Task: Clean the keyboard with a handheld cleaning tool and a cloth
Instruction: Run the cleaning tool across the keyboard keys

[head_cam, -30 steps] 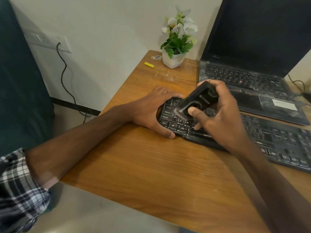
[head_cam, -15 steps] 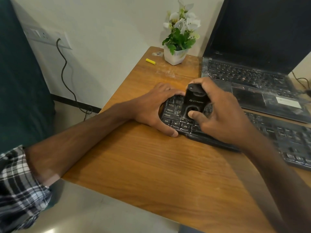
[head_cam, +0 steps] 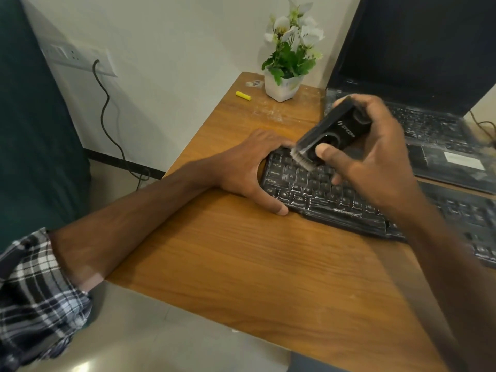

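Two hands work at the black keyboard, lying on the wooden table before a laptop. The left hand grips its left end, thumb on the front edge; the right hand holds the black cleaning tool, bristles on the upper key rows. A small white pot behind holds white flowers (leaves spilling over). Keys read Caps Lock, Shift, Ctrl; the tool's white lettering is blurred.

Head-worn view, downward, close above keyboard
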`<state>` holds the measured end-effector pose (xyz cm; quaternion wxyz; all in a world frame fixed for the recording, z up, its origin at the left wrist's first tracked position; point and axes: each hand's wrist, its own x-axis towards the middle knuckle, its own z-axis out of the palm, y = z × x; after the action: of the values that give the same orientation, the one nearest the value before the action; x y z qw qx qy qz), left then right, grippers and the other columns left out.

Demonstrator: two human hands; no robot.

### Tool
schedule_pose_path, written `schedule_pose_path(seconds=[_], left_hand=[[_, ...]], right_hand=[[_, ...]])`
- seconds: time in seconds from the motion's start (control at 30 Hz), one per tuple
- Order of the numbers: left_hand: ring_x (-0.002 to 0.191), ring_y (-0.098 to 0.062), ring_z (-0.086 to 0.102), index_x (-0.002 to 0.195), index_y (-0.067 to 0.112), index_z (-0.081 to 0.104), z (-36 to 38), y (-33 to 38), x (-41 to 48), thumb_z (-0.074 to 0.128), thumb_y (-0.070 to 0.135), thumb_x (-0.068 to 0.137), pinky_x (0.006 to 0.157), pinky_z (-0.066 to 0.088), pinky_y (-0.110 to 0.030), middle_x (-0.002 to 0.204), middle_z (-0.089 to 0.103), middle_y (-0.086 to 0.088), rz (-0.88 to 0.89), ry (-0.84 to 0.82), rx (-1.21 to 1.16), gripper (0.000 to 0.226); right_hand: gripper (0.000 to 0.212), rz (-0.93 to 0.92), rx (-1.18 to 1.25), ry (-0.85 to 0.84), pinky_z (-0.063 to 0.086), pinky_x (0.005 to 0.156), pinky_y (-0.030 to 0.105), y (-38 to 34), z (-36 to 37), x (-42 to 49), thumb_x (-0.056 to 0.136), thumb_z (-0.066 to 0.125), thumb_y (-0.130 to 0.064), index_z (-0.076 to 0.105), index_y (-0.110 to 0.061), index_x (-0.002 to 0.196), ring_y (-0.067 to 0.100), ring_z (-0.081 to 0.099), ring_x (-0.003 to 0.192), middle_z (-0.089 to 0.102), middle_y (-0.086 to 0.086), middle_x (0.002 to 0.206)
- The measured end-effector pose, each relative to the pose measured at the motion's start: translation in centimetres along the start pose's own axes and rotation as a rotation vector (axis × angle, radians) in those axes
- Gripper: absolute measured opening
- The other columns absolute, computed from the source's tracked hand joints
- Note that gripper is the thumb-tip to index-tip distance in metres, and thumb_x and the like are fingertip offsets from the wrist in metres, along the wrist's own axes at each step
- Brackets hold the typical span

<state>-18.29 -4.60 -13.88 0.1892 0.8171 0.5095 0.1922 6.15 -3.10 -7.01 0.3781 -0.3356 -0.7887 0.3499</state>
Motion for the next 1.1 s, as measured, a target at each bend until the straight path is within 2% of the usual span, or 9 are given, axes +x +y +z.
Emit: schedule_pose_path(seconds=[0.07,0.13,0.23,0.37,0.6,0.7,0.83,0.97,1.1], left_hand=[[0.133,-0.008,0.033,0.152,0.032,0.036,0.0,-0.3,-0.1,0.080,0.082,0.053,0.115,0.031,-0.029,0.146,0.038,0.013,0.014,0.008,0.000,0.120],[0.132,-0.007,0.033,0.152,0.031,0.035,0.1,-0.3,-0.2,0.079,0.082,0.053,0.113,0.031,-0.027,0.146,0.038,0.013,0.012,0.013,-0.006,0.120],[0.130,-0.006,0.033,0.150,0.029,0.034,0.1,0.0,-0.1,0.080,0.082,0.052,0.113,0.035,-0.030,0.143,0.037,0.013,-0.009,0.017,-0.016,0.120],[0.135,-0.012,0.034,0.154,0.025,0.031,0.0,0.1,-0.2,0.081,0.082,0.051,0.117,0.038,-0.042,0.151,0.037,0.007,-0.023,0.010,-0.026,0.128],[0.137,-0.011,0.041,0.152,0.022,0.031,0.1,0.0,0.0,0.091,0.073,0.054,0.119,0.037,-0.039,0.147,0.041,0.008,0.049,0.066,-0.119,0.127],[0.144,-0.014,0.040,0.159,0.025,0.010,0.2,-0.2,-0.2,0.097,0.067,0.050,0.117,0.044,-0.042,0.156,0.036,0.004,-0.018,0.038,-0.249,0.145],[0.143,-0.016,0.044,0.159,0.036,0.004,0.3,-0.2,-0.5,0.100,0.062,0.047,0.115,0.047,-0.045,0.155,0.037,0.001,-0.058,0.008,-0.303,0.150],[0.139,-0.012,0.044,0.159,0.037,0.006,0.3,-0.2,-0.6,0.100,0.061,0.047,0.116,0.045,-0.045,0.148,0.041,0.004,-0.072,0.010,-0.272,0.148],[0.140,-0.014,0.044,0.159,0.037,0.006,0.3,-0.1,-0.5,0.099,0.063,0.047,0.116,0.045,-0.046,0.149,0.039,0.003,-0.069,0.013,-0.260,0.148]], right_hand=[[0.059,-0.015,-0.127,-0.082,0.061,0.068,0.034,0.0,-0.7,0.1,0.081,0.081,-0.011,0.049,-0.019,0.131,0.018,0.066,0.108,0.059,-0.009,0.116],[0.061,-0.004,-0.234,-0.176,0.061,0.077,0.028,-0.1,-0.2,-0.1,0.079,0.082,-0.012,0.050,-0.023,0.130,0.009,0.064,0.108,0.059,-0.014,0.114],[0.063,-0.053,-0.381,-0.189,0.050,0.073,0.015,-0.7,1.6,0.0,0.079,0.082,-0.016,0.047,-0.026,0.131,0.002,0.060,0.098,0.058,-0.016,0.108],[0.059,-0.133,-0.513,-0.183,0.052,0.081,0.037,-1.4,3.4,0.3,0.080,0.080,-0.021,0.046,-0.021,0.129,0.014,0.062,0.092,0.063,-0.007,0.105],[0.062,-0.144,-0.376,-0.108,0.054,0.084,0.035,-0.8,5.7,0.4,0.080,0.079,-0.018,0.046,-0.022,0.134,0.007,0.060,0.096,0.060,-0.014,0.106],[0.059,-0.017,-0.073,-0.030,0.057,0.067,0.021,-0.1,4.7,0.6,0.082,0.080,-0.012,0.049,-0.021,0.131,0.010,0.066,0.105,0.061,-0.010,0.115],[0.056,0.095,0.114,0.075,0.057,0.049,0.026,-0.2,1.4,0.8,0.086,0.077,-0.008,0.049,-0.017,0.133,0.015,0.072,0.099,0.063,-0.001,0.117],[0.058,0.063,-0.048,-0.111,0.057,0.050,0.024,-0.1,-1.8,0.9,0.082,0.079,-0.003,0.051,-0.018,0.131,0.017,0.071,0.097,0.062,0.000,0.117],[0.058,0.034,-0.177,-0.253,0.060,0.069,0.024,0.3,-0.1,0.5,0.079,0.081,-0.009,0.052,-0.022,0.128,0.013,0.066,0.106,0.060,-0.011,0.115]])
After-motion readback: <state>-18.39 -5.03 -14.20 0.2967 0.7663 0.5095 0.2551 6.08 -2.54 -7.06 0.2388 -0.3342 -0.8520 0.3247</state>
